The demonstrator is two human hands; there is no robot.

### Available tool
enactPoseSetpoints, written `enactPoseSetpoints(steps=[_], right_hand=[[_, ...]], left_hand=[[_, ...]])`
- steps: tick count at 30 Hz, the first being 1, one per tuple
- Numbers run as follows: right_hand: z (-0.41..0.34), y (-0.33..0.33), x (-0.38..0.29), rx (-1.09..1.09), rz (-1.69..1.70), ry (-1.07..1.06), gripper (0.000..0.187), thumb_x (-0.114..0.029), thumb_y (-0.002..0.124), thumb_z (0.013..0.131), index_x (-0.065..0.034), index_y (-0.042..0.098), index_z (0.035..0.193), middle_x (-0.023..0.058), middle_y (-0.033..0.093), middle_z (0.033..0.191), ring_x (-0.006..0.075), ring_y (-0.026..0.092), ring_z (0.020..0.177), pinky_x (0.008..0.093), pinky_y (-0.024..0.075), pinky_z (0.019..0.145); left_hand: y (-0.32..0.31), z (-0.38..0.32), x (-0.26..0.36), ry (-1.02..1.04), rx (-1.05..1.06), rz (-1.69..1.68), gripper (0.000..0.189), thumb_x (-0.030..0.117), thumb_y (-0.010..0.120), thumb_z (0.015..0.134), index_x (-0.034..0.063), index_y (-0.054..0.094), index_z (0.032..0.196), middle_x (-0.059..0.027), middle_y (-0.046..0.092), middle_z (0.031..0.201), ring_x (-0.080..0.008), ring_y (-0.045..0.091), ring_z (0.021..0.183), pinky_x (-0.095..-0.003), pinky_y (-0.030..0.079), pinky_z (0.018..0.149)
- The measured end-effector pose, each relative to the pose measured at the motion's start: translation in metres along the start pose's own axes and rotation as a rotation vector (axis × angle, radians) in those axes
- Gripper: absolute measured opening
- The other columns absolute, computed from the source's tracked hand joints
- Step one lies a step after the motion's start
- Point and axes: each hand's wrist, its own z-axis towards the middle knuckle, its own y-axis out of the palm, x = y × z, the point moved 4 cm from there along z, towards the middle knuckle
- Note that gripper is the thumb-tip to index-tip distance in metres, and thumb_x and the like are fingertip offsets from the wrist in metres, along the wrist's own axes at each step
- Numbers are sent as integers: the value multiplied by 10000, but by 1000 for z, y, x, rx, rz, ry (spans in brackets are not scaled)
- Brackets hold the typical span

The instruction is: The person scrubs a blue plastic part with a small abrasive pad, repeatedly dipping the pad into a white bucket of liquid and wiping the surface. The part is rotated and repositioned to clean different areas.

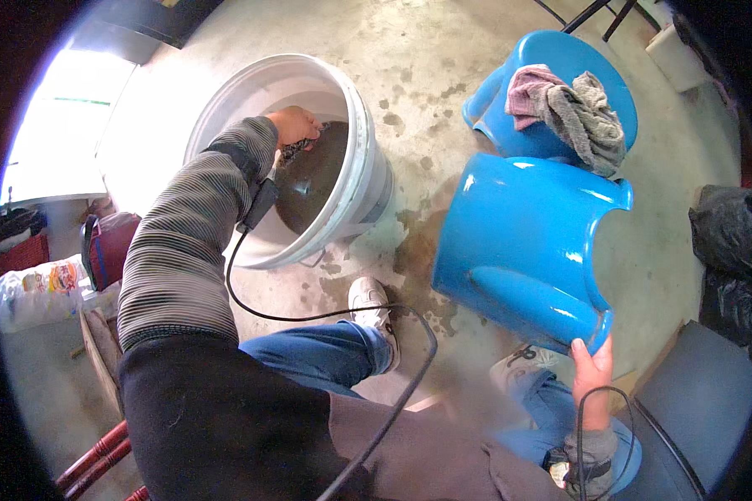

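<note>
My left hand (297,128) reaches into a large white plastic bucket (366,156) and grips a dark, crumpled scrubber or cloth (293,152) above murky brown water (310,181). At the right, my right hand (592,369) holds the lower corner of a glossy blue moulded plastic piece (520,238) with a curved cut-out in its edge. Behind it a second blue plastic piece (539,47) rests on the floor. A grey and pink cloth (576,119) lies bunched on that second piece.
Wet spots mark the concrete floor (423,94). Black plastic bags (727,232) and a dark grey panel (695,388) are on the right. A maroon bag (114,247), a white plastic sack (37,294) and red turned wooden legs (94,457) lie left. A black cable (413,376) crosses before me.
</note>
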Motion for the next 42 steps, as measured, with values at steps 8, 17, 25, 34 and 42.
enactPoseSetpoints(steps=[8, 17, 25, 34, 42], right_hand=[[-4, 3, -3, 50, 61, -23, 666, -40, 612, 908, -14, 332, 1511, 121, 484, 1440, 238, 485, 1283, 399, 345, 1130], [-5, 9, -12, 47, 57, -54, 650, -42, 595, 925, 0, 324, 1514, 135, 480, 1443, 245, 482, 1288, 402, 343, 1131], [3, 14, -11, 57, 31, -36, 564, -61, 601, 932, 9, 399, 1453, 122, 556, 1327, 217, 533, 1194, 369, 405, 1063], [6, 31, -19, 66, -23, -227, 389, -150, 661, 910, 4, 551, 1250, 123, 658, 1095, 214, 620, 1003, 377, 492, 916], [15, 38, -15, 62, 93, -337, 581, -59, 690, 854, 57, 462, 1375, 166, 641, 1214, 216, 630, 1076, 345, 512, 925]], left_hand=[[84, 76, -18, 326, -3, 457, 556, 281, 690, 859, 20, 598, 1341, -180, 664, 1253, -297, 639, 1144, -407, 512, 962], [104, 78, -12, 398, -123, 343, 569, 245, 741, 802, 20, 624, 1311, -176, 684, 1213, -278, 640, 1131, -377, 490, 986], [58, 11, 25, 427, 17, 80, 583, 213, 786, 751, 20, 647, 1283, -172, 701, 1177, -261, 640, 1119, -351, 470, 1006], [-6, -150, 70, 364, 352, -358, 406, 159, 631, 940, 19, 599, 1320, -30, 648, 1017, -129, 602, 893, -263, 496, 770], [14, -173, 34, 208, 204, 118, 202, 45, 570, 818, 56, 733, 937, -60, 670, 851, -150, 615, 754, -323, 531, 663]])
